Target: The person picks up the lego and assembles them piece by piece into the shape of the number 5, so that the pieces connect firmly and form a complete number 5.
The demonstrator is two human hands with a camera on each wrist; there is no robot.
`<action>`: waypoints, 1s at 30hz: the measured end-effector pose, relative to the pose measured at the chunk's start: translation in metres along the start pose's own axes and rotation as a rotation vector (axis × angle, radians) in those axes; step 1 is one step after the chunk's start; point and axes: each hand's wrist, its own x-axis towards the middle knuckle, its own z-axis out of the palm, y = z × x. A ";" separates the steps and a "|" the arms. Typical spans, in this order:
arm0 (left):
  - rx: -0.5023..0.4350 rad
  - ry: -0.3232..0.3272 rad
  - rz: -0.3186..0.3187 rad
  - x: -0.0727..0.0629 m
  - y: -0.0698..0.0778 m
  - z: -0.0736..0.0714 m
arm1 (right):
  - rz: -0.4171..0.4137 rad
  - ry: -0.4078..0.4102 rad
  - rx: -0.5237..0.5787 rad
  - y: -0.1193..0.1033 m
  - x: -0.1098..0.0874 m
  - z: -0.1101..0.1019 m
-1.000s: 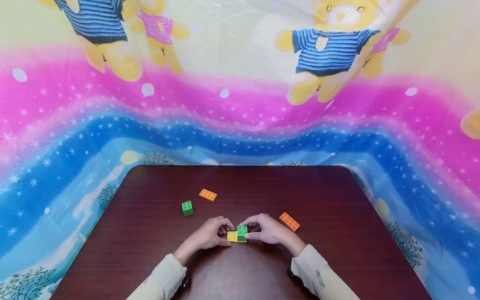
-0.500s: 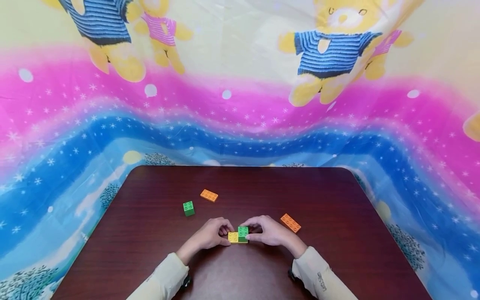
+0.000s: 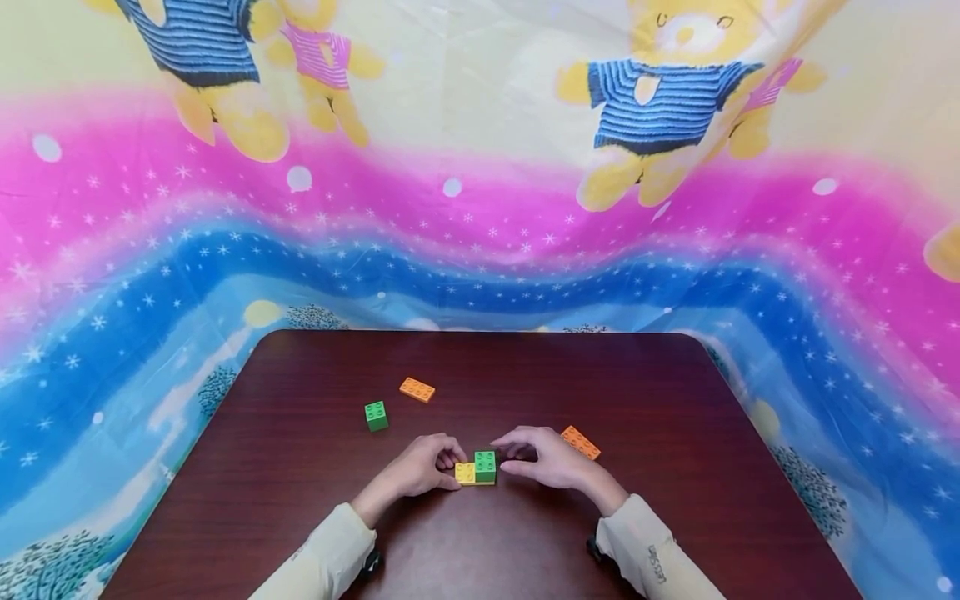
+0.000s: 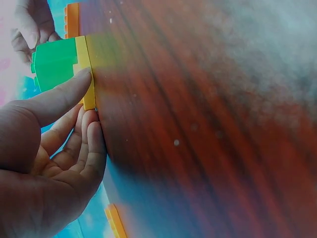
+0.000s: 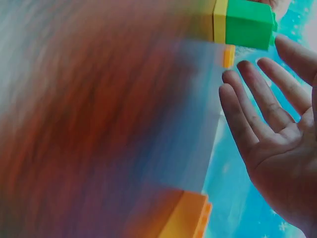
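Note:
A flat yellow building brick [image 3: 465, 473] lies on the table with a green square brick [image 3: 484, 464] standing on its right half. My left hand [image 3: 418, 467] holds the yellow brick by its left end; the thumb lies along its near side in the left wrist view, with the other fingers behind. My right hand [image 3: 551, 460] is just right of the green brick, fingers spread and slightly bent, holding nothing. In the right wrist view, a gap shows between its fingertips and the green brick [image 5: 250, 24].
An orange flat brick [image 3: 579, 442] lies behind the right hand, partly covered by it. Farther back on the left are a second green brick [image 3: 376, 416] and another orange flat brick [image 3: 417, 389]. The brown table [image 3: 525, 375] ends at a patterned cloth backdrop [image 3: 480, 183].
My right hand has let go of the green brick and moved a little to the right. The left hand and the joined bricks have stayed in place.

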 end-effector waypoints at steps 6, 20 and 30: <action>0.002 -0.002 -0.001 0.000 -0.001 -0.001 | 0.003 0.127 -0.093 0.002 -0.013 -0.018; -0.003 -0.009 -0.019 -0.001 -0.001 -0.001 | 0.202 0.376 -0.169 0.028 -0.047 -0.054; 0.003 -0.012 -0.029 -0.003 0.001 0.001 | 0.277 0.421 -0.149 0.053 -0.073 -0.061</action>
